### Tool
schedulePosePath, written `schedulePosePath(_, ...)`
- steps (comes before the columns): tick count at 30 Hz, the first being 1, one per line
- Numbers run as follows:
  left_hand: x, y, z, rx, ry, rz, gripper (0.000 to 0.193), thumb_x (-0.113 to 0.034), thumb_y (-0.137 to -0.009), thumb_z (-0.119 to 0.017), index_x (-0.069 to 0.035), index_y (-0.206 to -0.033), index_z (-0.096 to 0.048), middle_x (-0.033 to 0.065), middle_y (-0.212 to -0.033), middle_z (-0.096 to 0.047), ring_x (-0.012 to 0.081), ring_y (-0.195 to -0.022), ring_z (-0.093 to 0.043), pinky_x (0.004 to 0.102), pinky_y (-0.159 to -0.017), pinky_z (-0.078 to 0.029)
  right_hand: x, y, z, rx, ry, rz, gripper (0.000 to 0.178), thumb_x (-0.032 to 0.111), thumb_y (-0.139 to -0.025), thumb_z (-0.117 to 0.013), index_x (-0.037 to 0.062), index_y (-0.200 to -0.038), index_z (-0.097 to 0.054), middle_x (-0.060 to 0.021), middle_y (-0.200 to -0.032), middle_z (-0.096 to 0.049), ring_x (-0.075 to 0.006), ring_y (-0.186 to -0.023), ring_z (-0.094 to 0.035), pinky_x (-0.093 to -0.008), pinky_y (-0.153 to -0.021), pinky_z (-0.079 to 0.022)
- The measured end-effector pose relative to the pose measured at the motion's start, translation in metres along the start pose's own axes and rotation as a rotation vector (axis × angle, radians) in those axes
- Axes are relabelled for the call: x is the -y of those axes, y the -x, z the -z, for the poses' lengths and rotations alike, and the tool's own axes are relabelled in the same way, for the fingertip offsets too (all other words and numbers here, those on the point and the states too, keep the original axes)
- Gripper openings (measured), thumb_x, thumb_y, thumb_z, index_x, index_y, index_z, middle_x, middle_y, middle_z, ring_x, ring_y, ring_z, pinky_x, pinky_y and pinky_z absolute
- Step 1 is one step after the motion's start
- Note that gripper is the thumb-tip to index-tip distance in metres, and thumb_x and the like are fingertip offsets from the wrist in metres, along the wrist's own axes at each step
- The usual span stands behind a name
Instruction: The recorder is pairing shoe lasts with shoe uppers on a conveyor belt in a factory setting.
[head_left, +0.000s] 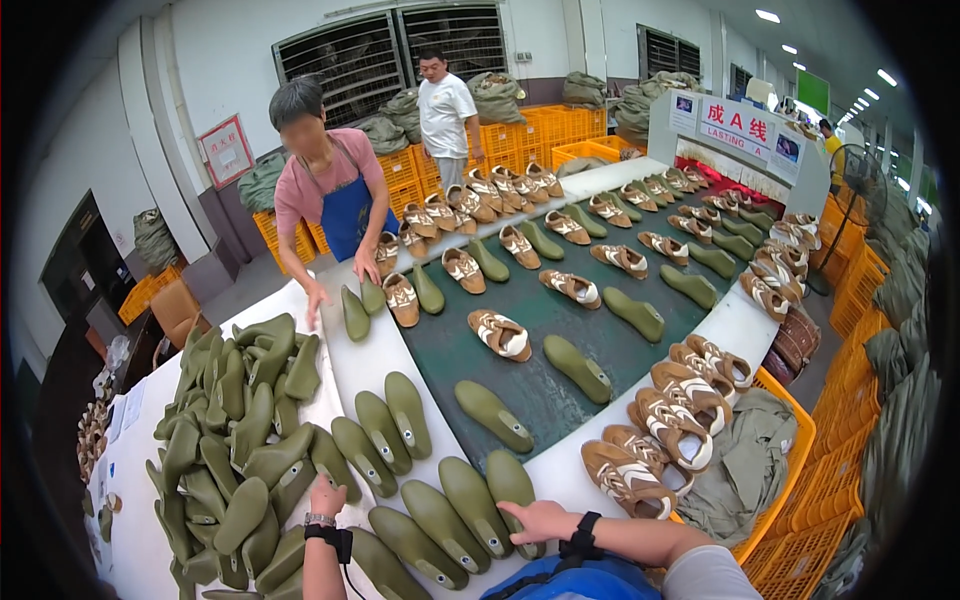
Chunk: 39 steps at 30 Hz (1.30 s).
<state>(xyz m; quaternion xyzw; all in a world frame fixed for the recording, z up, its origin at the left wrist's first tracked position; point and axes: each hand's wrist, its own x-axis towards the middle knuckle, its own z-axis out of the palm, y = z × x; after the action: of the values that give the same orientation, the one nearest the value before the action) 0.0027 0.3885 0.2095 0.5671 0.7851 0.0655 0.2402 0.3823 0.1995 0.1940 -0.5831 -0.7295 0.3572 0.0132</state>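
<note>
My right hand [545, 522] is closed on the near end of a green shoe last [512, 482], which lies at the right end of a row on the white table edge. Beside it in that row are several more lasts, such as one last [474, 505], lying sole up. My left hand [327, 498] is at the right edge of a big heap of green lasts [225, 430]. Its fingers close round the lower end of one last [332, 462]; part of the grip is hidden.
A dark green conveyor belt [520, 390] carries lasts and brown-and-white shoe uppers. More shoe uppers [665, 415] line the right ledge beside an orange crate [790, 470] of grey-green cloth. Across the table a co-worker in a blue apron [345, 215] handles lasts. Another person [447, 110] stands behind.
</note>
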Motion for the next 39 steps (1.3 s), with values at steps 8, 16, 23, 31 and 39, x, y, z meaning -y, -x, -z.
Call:
schedulePosePath(8, -0.070, 0.192, -0.066, 0.124, 0.037, -1.012, 0.075, -0.039, -0.071, -0.071, -0.001, -0.129, -0.042, 0.0223, -0.121, -0.051, 0.0386, -0.112, -0.048, 0.0422, -0.095, -0.040, 0.002, 0.003, -0.002, 0.029, 0.025, 0.041, 0.077, 0.040, -0.074, -0.060, 0.0115, -0.138, -0.028, -0.0200, -0.084, -0.064, -0.0360, -0.077, -0.063, -0.0443, -0.067, -0.050)
schedulePosePath(16, -0.097, 0.222, -0.147, -0.065, -0.265, -0.948, 0.077, -0.059, -0.061, -0.071, -0.013, -0.120, -0.056, 0.0183, -0.135, -0.034, 0.0443, -0.123, -0.029, 0.0563, -0.097, -0.028, -0.035, 0.046, 0.033, -0.106, -0.007, 0.144, 0.063, 0.044, -0.079, -0.059, 0.0057, -0.127, -0.044, -0.0226, -0.089, -0.064, -0.0392, -0.082, -0.061, -0.0463, -0.072, -0.049)
schedulePosePath(23, -0.109, 0.224, -0.146, -0.023, -0.155, -0.896, 0.077, -0.054, -0.062, -0.072, -0.013, -0.124, -0.052, 0.0195, -0.132, -0.036, 0.0438, -0.124, -0.028, 0.0563, -0.099, -0.026, -0.087, 0.193, 0.055, -0.352, 0.277, -0.104, 0.020, 0.022, -0.069, -0.067, 0.0057, -0.079, -0.062, -0.0130, -0.080, -0.060, -0.0304, -0.071, -0.062, -0.0394, -0.062, -0.051)
schedulePosePath(31, -0.133, 0.227, -0.150, 0.029, -0.302, -1.021, 0.078, -0.062, -0.064, -0.066, -0.020, -0.127, -0.050, 0.0167, -0.131, -0.042, 0.0382, -0.127, -0.031, 0.0597, -0.101, -0.019, -0.120, 0.210, 0.009, -0.573, 0.433, -0.200, 0.012, 0.013, -0.071, -0.058, 0.0135, -0.082, -0.063, -0.0143, -0.078, -0.052, -0.0278, -0.063, -0.060, -0.0373, -0.055, -0.050)
schedulePosePath(39, -0.126, 0.224, -0.153, -0.016, -0.275, -1.016, 0.074, -0.063, -0.065, -0.064, -0.020, -0.123, -0.053, 0.0164, -0.127, -0.047, 0.0324, -0.122, -0.039, 0.0599, -0.100, -0.021, -0.087, 0.176, 0.074, -0.334, 0.008, 0.033, 0.040, 0.039, -0.076, -0.066, 0.0080, -0.100, -0.059, -0.0165, -0.084, -0.055, -0.0319, -0.075, -0.060, -0.0394, -0.063, -0.049)
